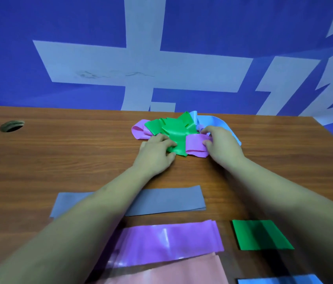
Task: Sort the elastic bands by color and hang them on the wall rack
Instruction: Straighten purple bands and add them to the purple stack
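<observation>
Wooden table (59,152) holds a tangled pile at its far middle, where my left hand (155,153) pinches the green band (173,129) and my right hand (223,144) grips the purple band (196,145) touching it, with a light blue band (212,120) behind my right hand.

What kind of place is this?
Probably an indoor office or workroom corner. Cues: a wood-grain desk with a cable hole, a blue wall with big white lettering right behind it, and the left hand and right hand gripping a tangled pile of bands. No rack in view.
</observation>
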